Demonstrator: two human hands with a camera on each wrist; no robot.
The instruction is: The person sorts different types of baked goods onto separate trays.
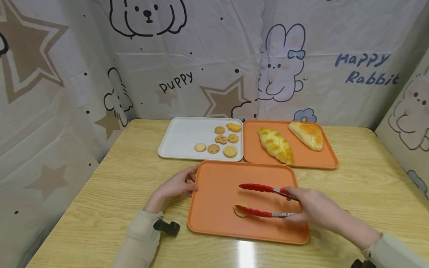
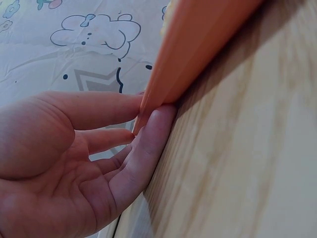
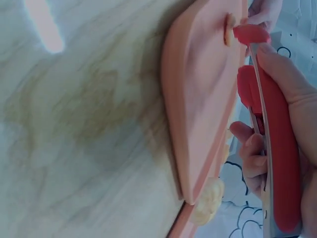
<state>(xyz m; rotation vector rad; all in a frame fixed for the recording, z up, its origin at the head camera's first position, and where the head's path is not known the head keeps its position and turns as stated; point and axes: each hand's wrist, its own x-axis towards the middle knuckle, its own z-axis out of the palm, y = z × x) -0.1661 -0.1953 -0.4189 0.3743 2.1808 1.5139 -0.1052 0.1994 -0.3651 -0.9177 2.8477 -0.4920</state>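
Observation:
My right hand (image 1: 318, 208) holds red-tipped metal tongs (image 1: 258, 213) over the near orange tray (image 1: 214, 197). The two arms of the tongs are spread apart. The lower tip overlaps a round cookie (image 1: 240, 210) lying on that tray; the upper tip has nothing under it but the tray. In the right wrist view, fingers and thumb wrap the red handle (image 3: 280, 158). At the tray's left side, my left hand (image 1: 177, 183) pinches the rim, and the left wrist view has its thumb and fingers at the tray edge (image 2: 171, 64).
Behind stands a white tray (image 1: 184, 134) with several small cookies (image 1: 221, 139) toward its right. Beside it, another orange tray (image 1: 251, 149) carries a braided bread (image 1: 275, 146) and a triangular pastry (image 1: 306, 135). A printed cloth (image 1: 214, 48) hangs behind the wooden table (image 1: 134, 160).

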